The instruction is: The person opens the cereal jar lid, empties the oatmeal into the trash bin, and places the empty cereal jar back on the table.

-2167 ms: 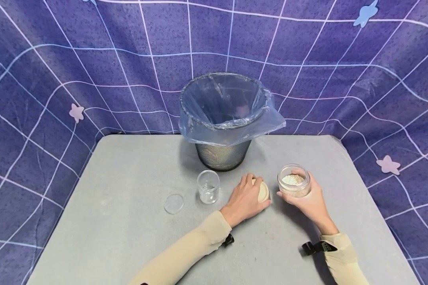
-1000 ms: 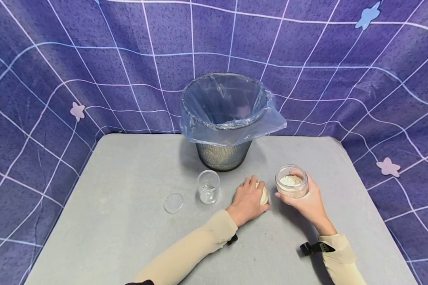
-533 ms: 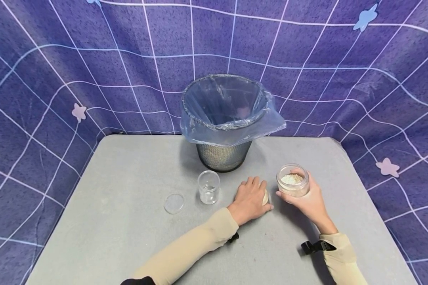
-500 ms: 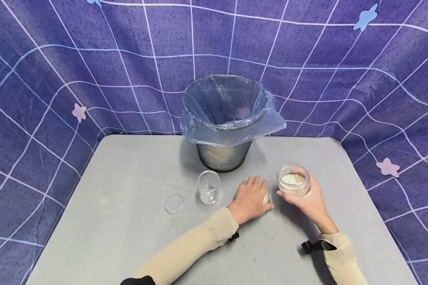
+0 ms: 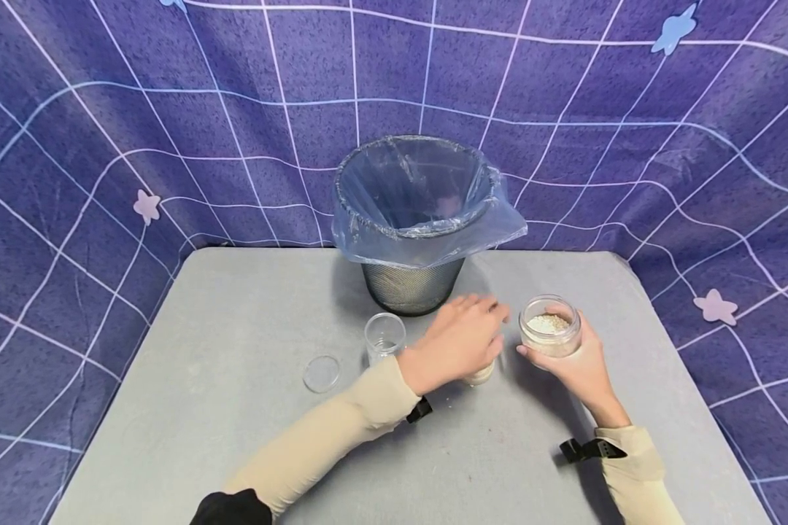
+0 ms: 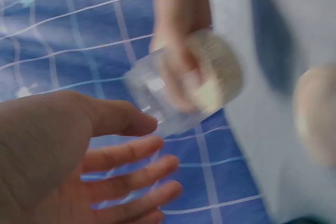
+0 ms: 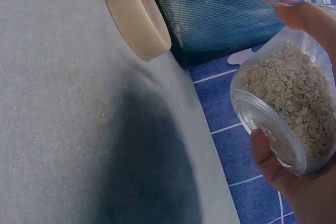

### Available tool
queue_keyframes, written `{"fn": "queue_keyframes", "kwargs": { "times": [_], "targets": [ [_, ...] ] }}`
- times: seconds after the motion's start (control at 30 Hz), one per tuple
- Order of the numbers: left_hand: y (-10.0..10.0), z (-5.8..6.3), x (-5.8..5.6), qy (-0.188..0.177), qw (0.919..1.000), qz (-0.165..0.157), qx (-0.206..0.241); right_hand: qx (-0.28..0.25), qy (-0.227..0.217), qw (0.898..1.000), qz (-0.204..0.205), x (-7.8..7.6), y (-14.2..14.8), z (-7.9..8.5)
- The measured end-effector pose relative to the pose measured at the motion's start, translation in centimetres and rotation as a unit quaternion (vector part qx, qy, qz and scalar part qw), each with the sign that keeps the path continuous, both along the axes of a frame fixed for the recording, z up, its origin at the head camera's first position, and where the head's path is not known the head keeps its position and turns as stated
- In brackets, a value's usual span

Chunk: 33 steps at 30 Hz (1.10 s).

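A clear jar (image 5: pixel 546 343) part full of pale flakes like rolled oats is gripped by my right hand (image 5: pixel 591 372), fingers and thumb around its side. Held above the table and uncapped, the jar shows its flakes (image 7: pixel 294 85) closely in the right wrist view. My left hand (image 5: pixel 456 339) hovers just left of the jar, and its fingers (image 6: pixel 126 150) are spread with nothing between them in the left wrist view. Below that hand a round beige lid (image 5: pixel 481 375) lies on the table, partly covered in the head view; the right wrist view shows the lid (image 7: pixel 134 17) in full.
An empty clear cup (image 5: pixel 385 339) stands left of my left hand, partly behind the sleeve. A thin clear disc lid (image 5: pixel 322 374) lies further left. A mesh bin (image 5: pixel 407 288) with a blue bag (image 5: pixel 427 248) stands at the back of the grey table (image 5: pixel 236 328).
My left hand has let go of the beige lid and risen off it towards the jar. The right hand with the jar has shifted slightly right.
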<state>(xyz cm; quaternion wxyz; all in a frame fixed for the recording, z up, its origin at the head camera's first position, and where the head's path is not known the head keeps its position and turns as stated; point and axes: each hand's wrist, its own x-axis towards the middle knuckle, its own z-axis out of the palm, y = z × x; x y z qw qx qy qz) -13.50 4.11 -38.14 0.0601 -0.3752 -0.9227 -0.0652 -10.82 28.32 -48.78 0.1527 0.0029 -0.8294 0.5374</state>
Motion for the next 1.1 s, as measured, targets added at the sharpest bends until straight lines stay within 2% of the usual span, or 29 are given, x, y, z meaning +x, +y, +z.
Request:
{"fn": "queue_keyframes", "kwargs": {
  "times": [0.1, 0.2, 0.37, 0.5, 0.6, 0.83, 0.97, 1.1],
  "targets": [
    [-1.0, 2.6, -0.4, 0.037, 0.9981, -0.024, 0.043, -0.002, 0.001, 1.000, 0.000, -0.1, 0.0, 0.0],
    [-1.9, 4.8, -1.0, 0.055, 0.9945, -0.036, 0.082, 0.000, 0.000, 1.000, -0.003, -0.1, 0.1, 0.1],
    [-3.2, 7.1, -2.2, 0.089, 0.9859, -0.039, 0.137, 0.003, 0.003, 1.000, -0.001, -0.4, 0.0, 0.4],
    [-4.1, 8.1, -2.9, 0.124, 0.9760, -0.035, 0.176, 0.000, 0.010, 1.000, 0.004, -0.5, -0.1, 0.7],
    [-4.6, 8.5, -3.5, 0.135, 0.9705, -0.033, 0.197, 0.003, 0.014, 1.000, 0.001, -0.5, -0.1, 0.8],
    [-5.7, 9.5, -4.8, 0.141, 0.9662, -0.021, 0.215, 0.010, 0.020, 1.000, -0.002, -0.6, -0.1, 1.3],
    [-6.7, 10.3, -6.0, 0.130, 0.9633, -0.001, 0.235, 0.002, 0.021, 1.000, 0.000, -0.6, 0.0, 1.6],
    [-8.0, 11.3, -7.3, 0.101, 0.9601, 0.040, 0.257, 0.002, 0.021, 1.000, 0.000, -0.6, 0.2, 1.9]
  ]
}}
